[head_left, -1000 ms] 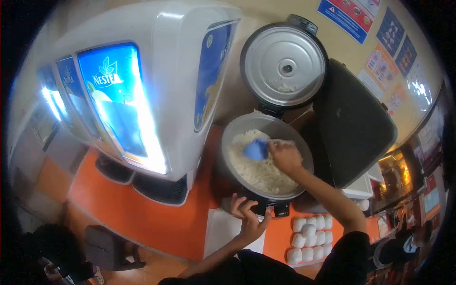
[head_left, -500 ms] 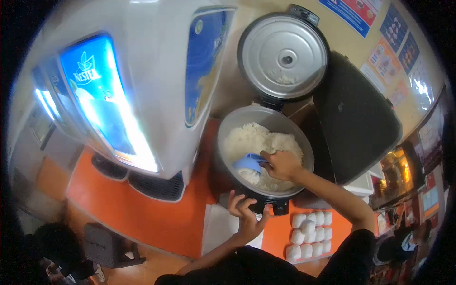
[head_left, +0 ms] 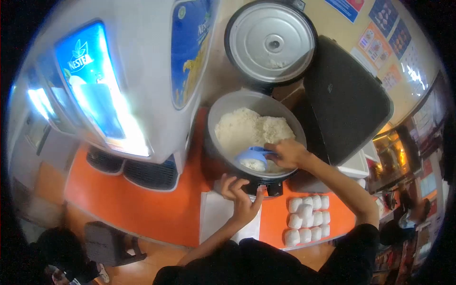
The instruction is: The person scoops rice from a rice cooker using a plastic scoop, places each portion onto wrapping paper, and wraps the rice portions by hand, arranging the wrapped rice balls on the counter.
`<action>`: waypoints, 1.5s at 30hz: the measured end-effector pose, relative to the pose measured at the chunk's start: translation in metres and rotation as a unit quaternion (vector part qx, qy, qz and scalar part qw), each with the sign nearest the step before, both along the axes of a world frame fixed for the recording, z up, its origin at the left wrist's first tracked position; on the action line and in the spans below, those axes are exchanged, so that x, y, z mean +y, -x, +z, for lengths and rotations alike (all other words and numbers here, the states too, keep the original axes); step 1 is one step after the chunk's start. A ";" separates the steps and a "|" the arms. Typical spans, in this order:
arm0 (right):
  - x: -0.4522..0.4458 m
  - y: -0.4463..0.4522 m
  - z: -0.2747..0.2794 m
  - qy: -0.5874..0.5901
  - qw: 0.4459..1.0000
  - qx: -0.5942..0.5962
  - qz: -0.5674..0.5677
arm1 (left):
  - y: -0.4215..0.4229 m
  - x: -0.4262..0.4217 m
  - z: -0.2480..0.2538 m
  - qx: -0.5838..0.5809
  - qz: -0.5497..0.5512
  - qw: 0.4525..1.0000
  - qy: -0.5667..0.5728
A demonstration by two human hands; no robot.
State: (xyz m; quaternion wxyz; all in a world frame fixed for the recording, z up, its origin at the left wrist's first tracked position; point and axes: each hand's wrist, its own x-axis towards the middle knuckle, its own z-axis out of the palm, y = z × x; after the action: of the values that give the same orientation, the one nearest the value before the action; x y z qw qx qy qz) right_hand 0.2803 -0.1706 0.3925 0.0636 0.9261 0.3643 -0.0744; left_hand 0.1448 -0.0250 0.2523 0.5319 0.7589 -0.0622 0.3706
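A large round cooker (head_left: 216, 108) with a grey inner pot stands on the orange counter, and white rice (head_left: 240, 124) lies inside it. My right hand (head_left: 288, 154) is closed on the handle of a blue scoop (head_left: 253, 154), low in the pot near its front wall; rice shows in the scoop's cup. At the cooker's front rim, beside the latch, my left hand (head_left: 241, 199) rests with its fingers apart, holding nothing. The cooker's lid (head_left: 270, 42) stands raised behind the pot. Several wrapped white portions (head_left: 305, 220) sit in rows to the right.
A drink dispenser (head_left: 142, 71) fills the left side of the orange counter (head_left: 123, 209). A white sheet (head_left: 211, 216) lies under my left wrist. Right of the cooker is a black open lid (head_left: 349, 102). A stool (head_left: 105, 242) and a person (head_left: 59, 251) are at the lower left.
My right hand and the blue scoop have moved down toward the pot's front, and rice now shows in the scoop. My left hand stays at the cooker's front. The whole view has shifted.
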 end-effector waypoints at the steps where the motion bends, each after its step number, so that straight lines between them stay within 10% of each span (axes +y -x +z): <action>1: -0.005 0.005 0.004 -0.001 1.000 0.010 -0.009 | 0.000 -0.001 -0.001 0.000 -0.003 1.000 0.011; 15: -0.054 -0.020 0.026 -0.092 0.975 0.188 -0.076 | -0.003 0.004 -0.007 -0.027 -0.003 0.999 -0.026; 18: -0.064 -0.002 0.066 -0.188 0.869 0.320 -0.327 | -0.002 0.005 -0.008 -0.027 -0.016 0.999 -0.024; 25: -0.045 0.130 0.053 -0.396 0.684 0.438 -0.427 | 0.001 0.051 -0.051 -0.041 -0.099 0.994 -0.036; 32: -0.037 0.219 -0.167 -0.360 0.513 0.658 -0.418 | 0.053 0.122 -0.149 0.319 -0.363 0.831 -0.275; 36: -0.048 0.205 -0.297 -0.295 0.618 0.546 -0.483 | 0.074 0.099 -0.209 0.301 -0.258 0.862 -0.317; 40: -0.032 0.197 -0.310 -0.116 0.861 0.249 -0.429 | 0.072 0.097 -0.219 0.309 -0.246 0.867 -0.305; 45: 0.040 0.213 -0.273 -0.082 0.929 -0.113 -0.342 | 0.068 0.095 -0.217 0.334 -0.235 0.863 -0.296</action>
State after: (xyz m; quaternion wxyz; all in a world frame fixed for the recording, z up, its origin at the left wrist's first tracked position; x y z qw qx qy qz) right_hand 0.0676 -0.1302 0.1191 -0.0014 0.9988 0.0212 0.0435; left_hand 0.0770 0.0704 0.0356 0.3425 0.9218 -0.1646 -0.0770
